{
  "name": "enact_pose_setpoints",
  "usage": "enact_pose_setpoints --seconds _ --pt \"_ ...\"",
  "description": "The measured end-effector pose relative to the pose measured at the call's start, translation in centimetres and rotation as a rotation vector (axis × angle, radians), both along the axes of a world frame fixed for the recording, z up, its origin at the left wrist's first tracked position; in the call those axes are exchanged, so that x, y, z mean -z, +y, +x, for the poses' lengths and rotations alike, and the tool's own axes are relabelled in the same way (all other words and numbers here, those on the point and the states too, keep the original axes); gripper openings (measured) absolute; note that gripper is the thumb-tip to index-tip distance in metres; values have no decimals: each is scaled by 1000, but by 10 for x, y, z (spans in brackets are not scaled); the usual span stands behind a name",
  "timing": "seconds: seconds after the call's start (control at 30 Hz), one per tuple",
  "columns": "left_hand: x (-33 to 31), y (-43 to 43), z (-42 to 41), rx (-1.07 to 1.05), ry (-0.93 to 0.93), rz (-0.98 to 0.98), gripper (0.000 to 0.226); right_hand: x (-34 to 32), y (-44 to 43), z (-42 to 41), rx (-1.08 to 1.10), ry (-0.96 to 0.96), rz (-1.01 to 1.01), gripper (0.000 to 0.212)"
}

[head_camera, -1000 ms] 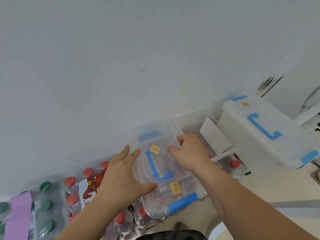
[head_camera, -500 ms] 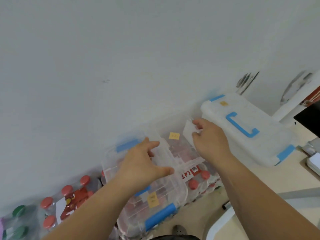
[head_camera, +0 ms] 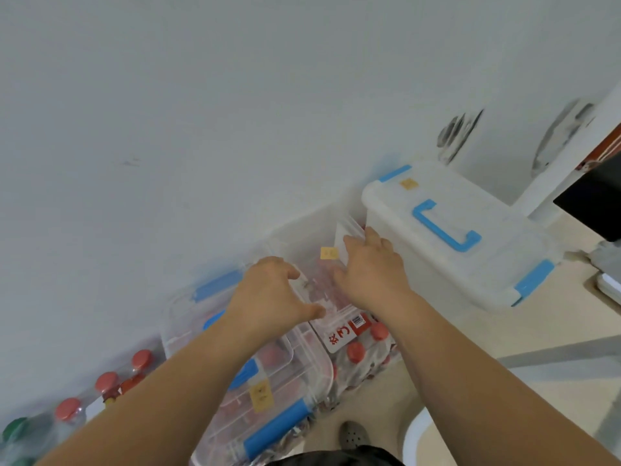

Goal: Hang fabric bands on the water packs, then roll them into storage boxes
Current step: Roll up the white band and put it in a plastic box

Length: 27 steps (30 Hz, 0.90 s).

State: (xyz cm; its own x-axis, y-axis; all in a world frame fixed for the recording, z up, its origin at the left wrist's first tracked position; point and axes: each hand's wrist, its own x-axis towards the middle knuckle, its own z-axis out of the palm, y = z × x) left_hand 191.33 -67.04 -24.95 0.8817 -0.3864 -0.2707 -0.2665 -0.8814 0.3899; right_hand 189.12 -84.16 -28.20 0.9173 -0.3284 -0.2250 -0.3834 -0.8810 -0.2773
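Note:
An open clear storage box stands against the wall on a water pack with red caps. My left hand curls over the box's near-left rim, thumb underneath. My right hand grips its right side, fingertips against a white sheet standing in the box. A yellow sticker shows between my hands. In front, under my left forearm, sits a lidded clear box with blue latches, holding red-capped bottles. No fabric band is in sight.
A closed white storage box with a blue handle stands right of my right hand. More red-capped bottles and green-capped ones line the wall at the lower left. A shoe and a white curved edge lie near my feet.
Both hands left the lidded clear box's top and moved back and right to the open clear box. My view swung right, so the white box sits closer to centre.

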Motion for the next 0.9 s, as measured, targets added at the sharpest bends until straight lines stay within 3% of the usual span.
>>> enact_pose_setpoints --seconds 0.17,0.47,0.9 --pt "3 0 7 81 -149 164 70 12 1 -5 -91 22 -37 73" --pt "0 2 19 141 -1 153 59 21 -1 1 -269 -12 -111 73" --pt "3 -3 27 285 -30 144 73 22 -7 -1 -212 22 -80 75"
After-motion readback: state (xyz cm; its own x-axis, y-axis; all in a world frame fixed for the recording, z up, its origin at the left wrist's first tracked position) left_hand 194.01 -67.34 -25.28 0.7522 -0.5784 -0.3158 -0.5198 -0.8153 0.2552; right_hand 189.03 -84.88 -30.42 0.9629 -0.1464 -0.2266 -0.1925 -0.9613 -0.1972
